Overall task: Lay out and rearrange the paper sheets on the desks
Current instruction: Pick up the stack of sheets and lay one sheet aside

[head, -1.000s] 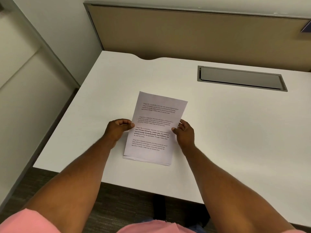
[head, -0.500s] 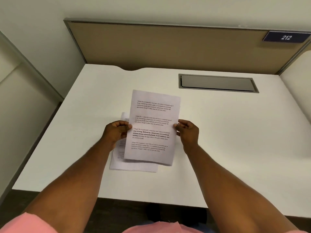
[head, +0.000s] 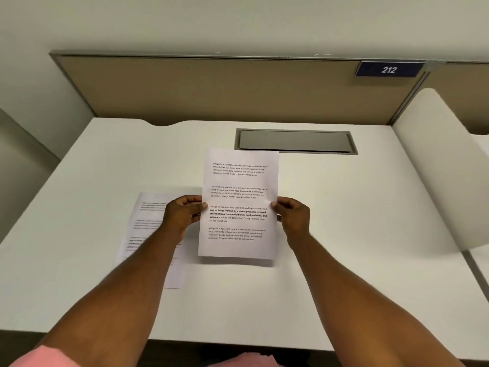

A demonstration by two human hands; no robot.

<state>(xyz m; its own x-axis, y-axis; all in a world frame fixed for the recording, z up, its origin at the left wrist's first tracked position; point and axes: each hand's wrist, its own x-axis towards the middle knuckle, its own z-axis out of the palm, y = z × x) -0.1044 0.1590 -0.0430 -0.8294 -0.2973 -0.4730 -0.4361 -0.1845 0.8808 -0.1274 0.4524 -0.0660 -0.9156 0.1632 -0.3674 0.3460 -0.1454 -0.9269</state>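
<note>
I hold a printed paper sheet (head: 239,202) up above the white desk (head: 344,221), near its middle. My left hand (head: 182,214) pinches its left edge and my right hand (head: 292,217) pinches its right edge. A stack of further printed sheets (head: 148,223) lies flat on the desk to the left, partly hidden under my left forearm.
A grey cable hatch (head: 296,141) is set into the desk behind the held sheet. A tan partition (head: 211,88) with a blue "212" sign (head: 389,69) closes the back. A white divider (head: 434,168) stands at the right, with a second desk beyond it.
Both hands lifted the top sheet off the stack and carried it to the right. The stack now lies uncovered at the left. My view tilted up.
</note>
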